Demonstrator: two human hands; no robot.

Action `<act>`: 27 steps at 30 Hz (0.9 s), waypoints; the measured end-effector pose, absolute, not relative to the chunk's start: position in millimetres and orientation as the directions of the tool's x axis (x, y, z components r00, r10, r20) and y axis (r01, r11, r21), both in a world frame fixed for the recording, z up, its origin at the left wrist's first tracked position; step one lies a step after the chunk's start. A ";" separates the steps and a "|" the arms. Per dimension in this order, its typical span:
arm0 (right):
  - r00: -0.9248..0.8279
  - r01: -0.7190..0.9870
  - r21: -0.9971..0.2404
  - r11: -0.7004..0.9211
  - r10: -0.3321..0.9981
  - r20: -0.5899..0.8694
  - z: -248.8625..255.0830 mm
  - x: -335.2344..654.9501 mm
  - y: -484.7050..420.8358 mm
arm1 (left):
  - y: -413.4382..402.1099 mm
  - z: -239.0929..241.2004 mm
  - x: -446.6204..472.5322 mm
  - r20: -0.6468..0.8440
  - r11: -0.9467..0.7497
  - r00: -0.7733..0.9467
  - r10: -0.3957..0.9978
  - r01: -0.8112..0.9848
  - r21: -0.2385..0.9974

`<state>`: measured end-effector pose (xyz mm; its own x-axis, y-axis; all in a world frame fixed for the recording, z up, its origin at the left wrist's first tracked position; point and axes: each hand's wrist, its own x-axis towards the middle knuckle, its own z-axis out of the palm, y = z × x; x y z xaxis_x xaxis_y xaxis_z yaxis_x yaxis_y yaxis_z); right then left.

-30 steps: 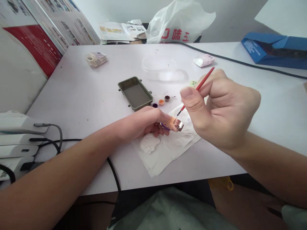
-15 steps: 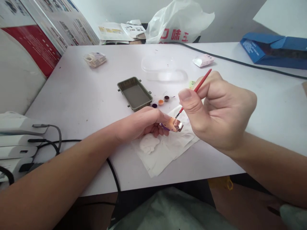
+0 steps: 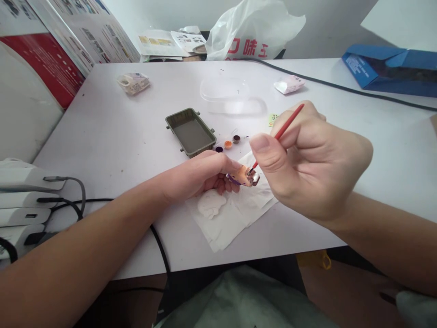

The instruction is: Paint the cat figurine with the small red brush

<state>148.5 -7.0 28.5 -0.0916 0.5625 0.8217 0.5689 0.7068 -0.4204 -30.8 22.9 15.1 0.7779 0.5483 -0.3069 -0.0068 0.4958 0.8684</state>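
A small painted figurine (image 3: 244, 174), orange, purple, brown and white, is pinched between the thumb and fingers of my left hand (image 3: 213, 173). My right hand (image 3: 307, 159) is closed round a red paintbrush (image 3: 289, 121), and the brush's dark tip meets the figurine near its brown and white end. Both hands are above white tissues (image 3: 235, 218) with a crumpled tissue (image 3: 210, 203) on top. Just beyond them stand small paint pots: a dark purple one (image 3: 219, 149), an orange one (image 3: 227, 144) and a brown one (image 3: 236, 138).
An olive-green tray (image 3: 191, 132) sits behind my left hand, with a clear plastic container (image 3: 235, 98) farther back. Small packets (image 3: 133, 83) lie at the back left and back right. A blue box (image 3: 389, 70), black cable (image 3: 324, 82) and white chargers (image 3: 23, 198) flank the table.
The brush tip has shifted slightly left and down onto the figurine, and its handle is tilted lower. My right hand has turned a little. My left hand keeps its hold.
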 end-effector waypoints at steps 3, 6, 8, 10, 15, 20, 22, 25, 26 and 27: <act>-0.083 0.574 -0.394 0.718 0.530 0.844 25.0 149.4 -3.4 | 22.9 15.2 -30.9 -0.290 0.478 0.786 0.546 -0.008 0.878; -0.035 0.597 -0.401 0.695 0.521 0.853 23.2 150.4 -1.3 | 23.2 15.7 -30.8 -0.290 0.465 0.797 0.529 0.014 0.885; -0.020 0.593 -0.428 0.682 0.543 0.839 24.2 149.5 -2.7 | 23.5 15.1 -31.0 -0.305 0.473 0.790 0.532 0.022 0.881; -0.046 0.575 -0.424 0.699 0.546 0.837 25.4 148.3 -4.2 | 23.9 13.8 -31.3 -0.309 0.476 0.780 0.544 0.017 0.880; -0.076 0.592 -0.360 0.721 0.494 0.866 23.1 150.2 2.4 | 24.9 13.2 -30.9 -0.299 0.476 0.791 0.534 0.012 0.880; -0.054 0.581 -0.360 0.729 0.477 0.877 25.3 150.4 1.6 | 23.4 15.4 -30.2 -0.289 0.485 0.799 0.528 -0.005 0.875; -0.081 0.565 -0.369 0.738 0.494 0.866 26.9 149.0 -1.9 | 22.6 15.6 -30.7 -0.311 0.486 0.770 0.557 0.002 0.874; -0.094 0.574 -0.371 0.730 0.508 0.856 25.7 149.3 -2.4 | 22.2 16.8 -30.9 -0.321 0.496 0.759 0.566 -0.003 0.868; -0.084 0.589 -0.369 0.719 0.509 0.857 24.7 150.0 -1.2 | 22.3 17.3 -30.7 -0.321 0.500 0.765 0.558 -0.002 0.866; -0.073 0.603 -0.366 0.708 0.506 0.859 23.7 150.7 0.2 | 22.6 17.8 -30.4 -0.320 0.502 0.773 0.547 0.002 0.865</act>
<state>150.7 0.2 23.7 -0.0728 0.5061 0.8594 0.6035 0.7084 -0.3660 -30.4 22.6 17.8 0.7734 0.5475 -0.3196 0.0023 0.5017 0.8651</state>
